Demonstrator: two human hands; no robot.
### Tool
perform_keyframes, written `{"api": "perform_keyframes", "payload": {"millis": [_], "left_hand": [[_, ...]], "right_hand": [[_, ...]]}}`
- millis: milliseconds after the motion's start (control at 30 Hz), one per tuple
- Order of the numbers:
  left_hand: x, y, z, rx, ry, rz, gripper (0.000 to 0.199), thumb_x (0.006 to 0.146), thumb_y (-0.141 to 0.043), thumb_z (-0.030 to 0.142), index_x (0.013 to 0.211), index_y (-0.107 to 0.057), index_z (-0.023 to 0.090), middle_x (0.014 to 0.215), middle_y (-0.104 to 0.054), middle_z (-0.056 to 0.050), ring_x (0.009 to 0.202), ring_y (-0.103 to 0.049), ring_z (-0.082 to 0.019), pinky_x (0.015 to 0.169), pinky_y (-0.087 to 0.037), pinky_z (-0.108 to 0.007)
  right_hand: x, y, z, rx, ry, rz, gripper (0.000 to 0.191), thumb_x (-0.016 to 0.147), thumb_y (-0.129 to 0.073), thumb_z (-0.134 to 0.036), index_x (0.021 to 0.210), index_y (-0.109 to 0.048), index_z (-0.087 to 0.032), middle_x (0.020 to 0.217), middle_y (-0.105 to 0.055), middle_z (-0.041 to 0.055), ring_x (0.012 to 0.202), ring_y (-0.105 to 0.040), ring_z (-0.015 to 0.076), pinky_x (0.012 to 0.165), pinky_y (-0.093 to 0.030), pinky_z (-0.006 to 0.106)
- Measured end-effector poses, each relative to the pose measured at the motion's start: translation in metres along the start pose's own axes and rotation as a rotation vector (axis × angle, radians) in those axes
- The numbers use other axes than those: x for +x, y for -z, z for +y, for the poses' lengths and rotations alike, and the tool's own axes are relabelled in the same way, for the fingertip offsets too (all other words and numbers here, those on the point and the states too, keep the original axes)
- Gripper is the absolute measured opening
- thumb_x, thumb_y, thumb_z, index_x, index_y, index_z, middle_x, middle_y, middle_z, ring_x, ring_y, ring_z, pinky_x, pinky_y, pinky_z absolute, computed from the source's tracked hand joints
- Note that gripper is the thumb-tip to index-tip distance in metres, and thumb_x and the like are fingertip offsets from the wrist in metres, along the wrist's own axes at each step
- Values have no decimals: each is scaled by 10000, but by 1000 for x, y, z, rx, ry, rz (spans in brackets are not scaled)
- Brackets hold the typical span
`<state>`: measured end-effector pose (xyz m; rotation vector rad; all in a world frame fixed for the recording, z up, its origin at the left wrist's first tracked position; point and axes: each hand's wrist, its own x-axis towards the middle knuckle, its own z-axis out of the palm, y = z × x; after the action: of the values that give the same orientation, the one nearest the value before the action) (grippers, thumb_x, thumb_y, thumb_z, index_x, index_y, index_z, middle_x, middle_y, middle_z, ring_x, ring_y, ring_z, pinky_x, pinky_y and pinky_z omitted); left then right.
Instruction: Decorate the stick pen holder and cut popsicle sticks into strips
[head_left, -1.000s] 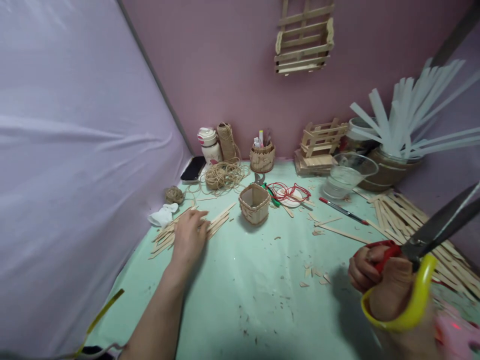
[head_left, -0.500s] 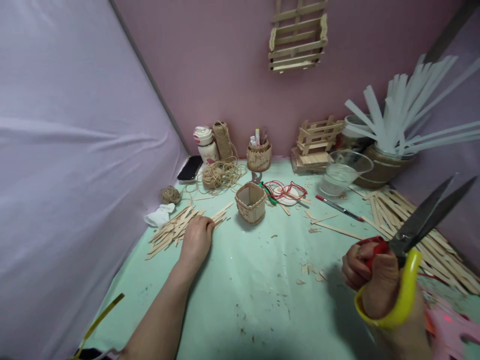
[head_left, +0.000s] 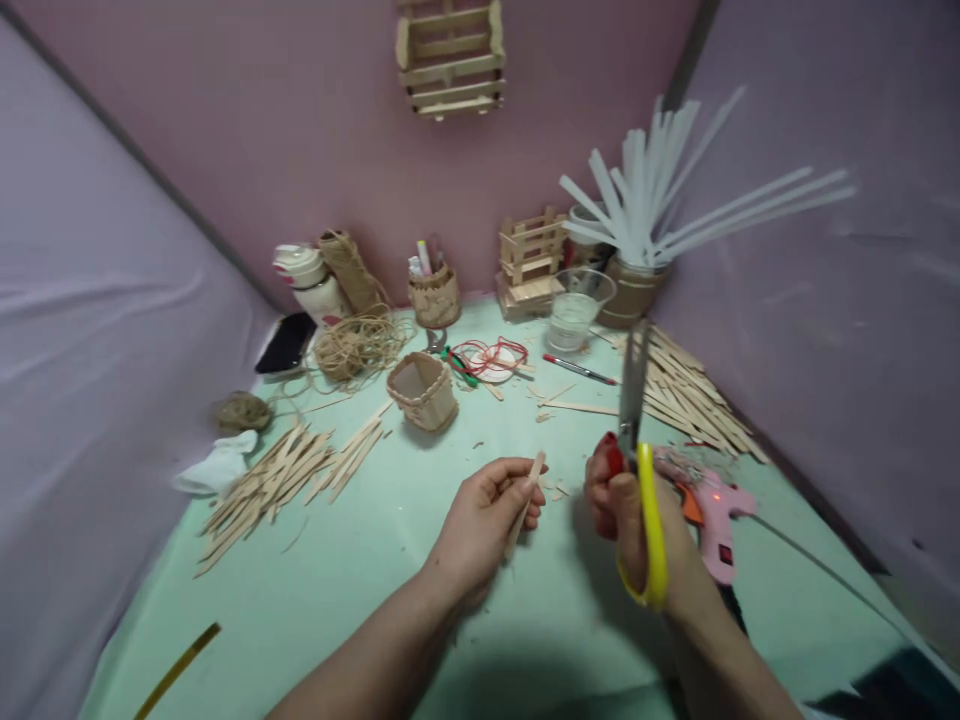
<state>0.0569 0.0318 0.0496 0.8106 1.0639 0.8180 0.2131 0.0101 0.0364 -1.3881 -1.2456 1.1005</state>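
Between the thumb and fingers of my left hand (head_left: 491, 515) is a flat wooden craft stick (head_left: 527, 500), tilted with its upper end pointing away from me. My right hand (head_left: 630, 510) grips the scissors (head_left: 634, 400) by their red and yellow handles, blades pointing up and away; the blades look nearly closed. The two hands are apart, the stick left of the scissors. Beyond my left hand stands a small square wooden-stick basket (head_left: 424, 392) with a braided rim. Small cut wood chips (head_left: 556, 491) lie on the table between the hands.
Loose craft sticks (head_left: 270, 480) lie at left, and more sticks (head_left: 694, 395) at right. A pink glue gun (head_left: 716, 515) rests beside my right forearm. Twine (head_left: 352, 345), a pen holder (head_left: 435, 300), a clear cup of liquid (head_left: 574, 315) and a jar of white glue sticks (head_left: 634, 285) stand behind.
My left hand has left the stick pile and come to the middle holding a craft stick. The scissors have moved closer to it, blades now more upright and closer together. The view has turned right.
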Motion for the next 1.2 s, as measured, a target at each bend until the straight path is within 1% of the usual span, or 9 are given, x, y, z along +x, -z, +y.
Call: {"api": "perform_keyframes", "payload": {"millis": [67,200,333,433,567,667,933,1067,1200], "left_hand": [[7,-5,-10,-94,82,13,330,706,-728,378,903,-622,135,729,-612,-16,605,-534,-85,633,-442,-234],[10,1,-18,-124,142,48,321,681,-757,359,865,-612,139,760,-658,-42,654,-601,-116,699,-487,-278],[6,7,-17,-86,120,65,310,683,-760,344,858,-618,131,775,-688,-74,700,-644,-152,724,-506,-296],[5,8,-15,-89,119,49,327,681,-765,350,880,-627,130,794,-692,-80,698,-652,-158,708,-512,-294],[4,10,-12,-188,138,-15,316,677,-777,332,878,-632,136,801,-679,-68,718,-639,-143,729,-506,-285],[4,10,-13,-200,142,-27,319,669,-782,336,873,-637,138,788,-657,-55,718,-617,-133,732,-492,-279],[6,6,-21,-131,49,42,339,724,-710,410,904,-674,124,716,-528,-6,611,-435,-73,574,-344,-202],[4,4,-18,-126,54,48,340,722,-715,414,912,-687,134,729,-519,-5,618,-426,-74,595,-352,-203],[1,5,-15,-142,83,41,356,721,-707,457,893,-701,145,751,-558,-23,671,-489,-97,664,-406,-218]], "right_hand": [[-16,8,0,-102,-74,-78,376,912,-334,-583,833,-414,-223,608,-347,-62,496,-311,109,444,-283,241],[-40,16,-6,-233,-210,-192,298,895,-400,-490,779,-420,-217,670,-469,-18,600,-420,142,561,-374,280],[-46,17,-13,-283,-309,-323,184,855,-470,-397,831,-417,-222,729,-522,-3,652,-458,160,597,-384,286],[-44,15,-17,-323,-362,-375,184,839,-492,-384,862,-402,-226,745,-521,-3,679,-467,168,597,-376,281],[-40,13,-18,-310,-382,-369,197,833,-477,-396,837,-384,-223,742,-505,-2,691,-455,170,610,-374,288],[-39,13,-17,-299,-359,-364,213,852,-421,-420,814,-373,-217,751,-485,2,688,-427,167,642,-382,311],[-39,12,-19,-324,-337,-363,223,869,-388,-432,829,-367,-214,757,-473,3,693,-429,177,658,-377,331],[-39,11,-18,-338,-335,-355,234,872,-396,-441,819,-364,-215,770,-476,7,713,-434,180,678,-380,336],[-39,12,-17,-347,-327,-355,236,876,-399,-446,825,-360,-219,777,-485,8,711,-444,178,667,-383,328]]}}
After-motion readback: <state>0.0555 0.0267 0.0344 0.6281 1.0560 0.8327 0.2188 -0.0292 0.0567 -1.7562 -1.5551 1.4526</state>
